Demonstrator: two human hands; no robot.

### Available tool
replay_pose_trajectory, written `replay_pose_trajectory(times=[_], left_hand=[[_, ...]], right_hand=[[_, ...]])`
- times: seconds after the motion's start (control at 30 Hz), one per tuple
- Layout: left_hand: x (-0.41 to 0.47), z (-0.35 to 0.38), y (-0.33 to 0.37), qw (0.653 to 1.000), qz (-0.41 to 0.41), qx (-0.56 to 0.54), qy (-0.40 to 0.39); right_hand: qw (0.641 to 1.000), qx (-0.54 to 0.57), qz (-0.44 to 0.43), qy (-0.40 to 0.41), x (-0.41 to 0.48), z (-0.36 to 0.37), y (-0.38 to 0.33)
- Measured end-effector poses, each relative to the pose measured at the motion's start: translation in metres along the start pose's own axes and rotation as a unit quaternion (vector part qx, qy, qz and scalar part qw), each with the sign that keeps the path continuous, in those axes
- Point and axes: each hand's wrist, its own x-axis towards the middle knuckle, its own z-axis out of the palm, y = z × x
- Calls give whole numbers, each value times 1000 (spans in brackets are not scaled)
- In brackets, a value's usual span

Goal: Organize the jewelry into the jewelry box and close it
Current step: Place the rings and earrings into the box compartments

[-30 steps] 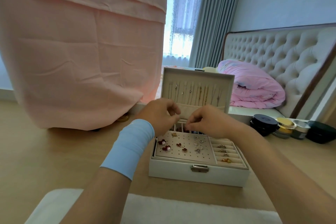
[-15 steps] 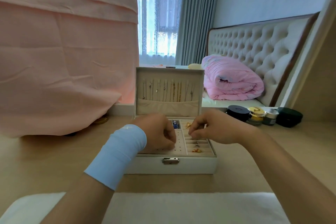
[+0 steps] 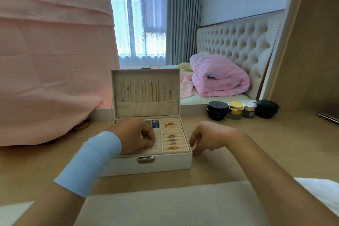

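Curled fingers (image 3: 149,140) at the open jewelry box (image 3: 165,164) on the table (image 3: 256,152)
Left hand (image 3: 136,135) over the earring panel (image 3: 158,146), right hand (image 3: 207,138) beside the box's corner; pinching anything, I cannot tell. The jewelry (image 3: 169,123) looks light, snaggy: fingertip pinches; stiff lid (image 3: 145,108) by its top edge.

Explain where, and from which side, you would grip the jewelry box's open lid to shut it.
Probably the free top edge of the lid, from above: it stands upright, hinged at the bottom, and necklaces hang across its inner face.
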Motion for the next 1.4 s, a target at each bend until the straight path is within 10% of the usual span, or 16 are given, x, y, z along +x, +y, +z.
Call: replay_pose_trajectory(times=[0.53, 1.0, 1.4], left_hand=[[2, -5, -5, 998, 16, -61, 20], [-7, -23, -38, 920, 30, -298, 252], [2, -15, -62, 903, 5, -357, 238]], right_hand=[[976, 91, -64, 189, -11, -16, -11], [901, 356, -207, 138, 8, -2, -118], [870, 425, -189, 161, 29, 12, -128]])
